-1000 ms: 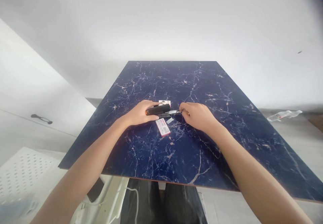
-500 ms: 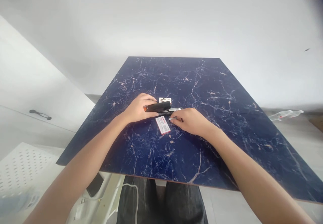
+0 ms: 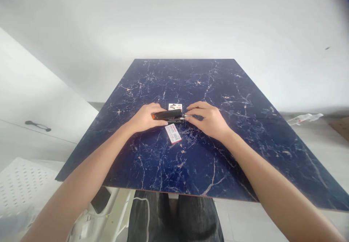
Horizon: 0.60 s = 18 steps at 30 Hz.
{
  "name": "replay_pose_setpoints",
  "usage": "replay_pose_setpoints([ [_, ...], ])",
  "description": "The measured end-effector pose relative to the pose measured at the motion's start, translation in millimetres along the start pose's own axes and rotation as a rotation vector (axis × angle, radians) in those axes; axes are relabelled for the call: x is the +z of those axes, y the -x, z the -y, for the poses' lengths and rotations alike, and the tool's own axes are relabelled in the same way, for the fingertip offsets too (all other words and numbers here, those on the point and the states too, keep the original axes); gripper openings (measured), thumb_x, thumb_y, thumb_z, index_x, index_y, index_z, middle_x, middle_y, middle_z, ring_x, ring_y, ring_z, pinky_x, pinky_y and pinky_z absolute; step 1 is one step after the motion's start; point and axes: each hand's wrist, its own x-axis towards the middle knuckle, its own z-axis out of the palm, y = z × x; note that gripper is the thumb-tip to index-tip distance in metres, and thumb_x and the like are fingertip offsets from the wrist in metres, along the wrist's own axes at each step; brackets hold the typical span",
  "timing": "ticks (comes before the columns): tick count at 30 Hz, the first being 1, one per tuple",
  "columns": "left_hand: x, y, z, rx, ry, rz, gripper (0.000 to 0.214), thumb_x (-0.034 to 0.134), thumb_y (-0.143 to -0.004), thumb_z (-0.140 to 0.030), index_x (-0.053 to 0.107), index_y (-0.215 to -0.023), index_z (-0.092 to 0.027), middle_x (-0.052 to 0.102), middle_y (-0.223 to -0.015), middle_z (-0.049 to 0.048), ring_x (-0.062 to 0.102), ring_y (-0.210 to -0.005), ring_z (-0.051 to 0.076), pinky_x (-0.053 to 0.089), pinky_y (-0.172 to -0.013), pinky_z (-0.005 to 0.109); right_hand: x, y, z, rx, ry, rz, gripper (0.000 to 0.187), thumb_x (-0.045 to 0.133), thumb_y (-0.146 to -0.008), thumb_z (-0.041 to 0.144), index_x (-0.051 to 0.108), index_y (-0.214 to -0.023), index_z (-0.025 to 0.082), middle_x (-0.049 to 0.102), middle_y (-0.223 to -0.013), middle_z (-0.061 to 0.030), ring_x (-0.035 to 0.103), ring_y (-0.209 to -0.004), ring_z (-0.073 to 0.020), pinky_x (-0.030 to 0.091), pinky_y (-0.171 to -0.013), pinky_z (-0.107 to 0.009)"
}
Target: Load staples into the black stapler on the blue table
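A black stapler with an orange rear end (image 3: 167, 115) lies on its side on the dark blue marble-patterned counter (image 3: 231, 133), roughly at the middle of the slab. The left hand (image 3: 144, 118) wraps the stapler's orange end, its grip clamped on the body with the thumb along the near side; most of the fingers are hidden behind the stapler. The right hand (image 3: 209, 120) sits just right of the stapler, fingers curled and close together at the thin metal strip (image 3: 188, 116) that sticks out of the stapler's front. Whether the fingertips actually pinch that strip is too small to make out.

Just in front of the stapler, nearer the person, lies a small flat box with a red and white label (image 3: 173, 133); its print is unreadable. Behind the stapler, a second small white box (image 3: 175, 106) shows only its top edge, the rest hidden by the stapler. Far right of the stapler, off the counter, a clear plastic bottle (image 3: 304, 118) lies on the floor.
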Motion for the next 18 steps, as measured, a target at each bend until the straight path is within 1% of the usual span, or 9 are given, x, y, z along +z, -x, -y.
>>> replay_pose_setpoints([
  [1, -0.3, 0.1, 0.8, -0.005, 0.026, 0.010, 0.037, 0.075, -0.086, -0.053, 0.075, -0.109, -0.024, 0.072, -0.102, 0.0062, 0.063, -0.094, 0.025, 0.048, -0.084, 0.040, 0.2, -0.2, -0.9, 0.009, -0.003, 0.005, 0.016, 0.065, -0.095, 0.032, 0.080, -0.097, 0.025, 0.075, -0.112, -0.0069, 0.067, -0.107, -0.0245, 0.053, -0.095, -0.041],
  [3, -1.1, 0.2, 2.6, -0.020, 0.067, 0.043, 0.038, 0.076, -0.086, -0.053, 0.075, -0.112, -0.026, 0.071, -0.105, 0.0064, 0.063, -0.097, 0.026, 0.048, -0.086, 0.041, -0.2, -0.5, -1.4, 0.056, -0.010, 0.030, 0.014, 0.067, -0.094, 0.030, 0.079, -0.099, 0.025, 0.078, -0.107, -0.0049, 0.068, -0.107, -0.0243, 0.054, -0.095, -0.041],
  [6, -2.1, 0.3, 4.6, -0.045, 0.096, 0.085, 0.040, 0.076, -0.086, -0.054, 0.074, -0.116, -0.028, 0.071, -0.108, 0.0066, 0.062, -0.103, 0.027, 0.047, -0.090, 0.042, -0.8, -0.5, 0.1, 0.132, -0.007, 0.044, 0.011, 0.069, -0.091, 0.029, 0.078, -0.097, 0.025, 0.078, -0.102, -0.0030, 0.070, -0.098, -0.0225, 0.055, -0.089, -0.038],
  [10, -2.9, 0.0, 3.6, -0.078, 0.097, 0.100, 0.039, 0.075, -0.086, -0.053, 0.075, -0.116, -0.028, 0.071, -0.109, 0.0067, 0.062, -0.104, 0.028, 0.048, -0.090, 0.043, 0.2, -0.3, 3.0, 0.178, -0.001, -0.010, 0.010, 0.071, -0.088, 0.030, 0.075, -0.095, 0.023, 0.077, -0.100, -0.0040, 0.069, -0.087, -0.0206, 0.055, -0.081, -0.035],
  [13, -3.4, -0.7, 1.2, -0.089, 0.092, 0.099, 0.039, 0.076, -0.085, -0.053, 0.075, -0.114, -0.027, 0.071, -0.109, 0.0072, 0.062, -0.104, 0.029, 0.048, -0.091, 0.044, 1.0, -0.4, 5.1, 0.225, -0.014, -0.020, 0.016, 0.070, -0.088, 0.032, 0.075, -0.101, 0.023, 0.077, -0.100, -0.0043, 0.070, -0.081, -0.0199, 0.056, -0.078, -0.034],
  [18, -3.3, -1.3, -0.1, -0.114, 0.072, 0.088, 0.043, 0.075, -0.083, -0.058, 0.074, -0.112, -0.025, 0.070, -0.111, 0.0081, 0.062, -0.106, 0.030, 0.049, -0.092, 0.045, 1.6, -1.4, 8.1, 0.267, -0.042, 0.009, 0.027, 0.060, -0.096, 0.035, 0.074, -0.117, 0.026, 0.079, -0.103, -0.0043, 0.073, -0.087, -0.0223, 0.058, -0.085, -0.038],
])
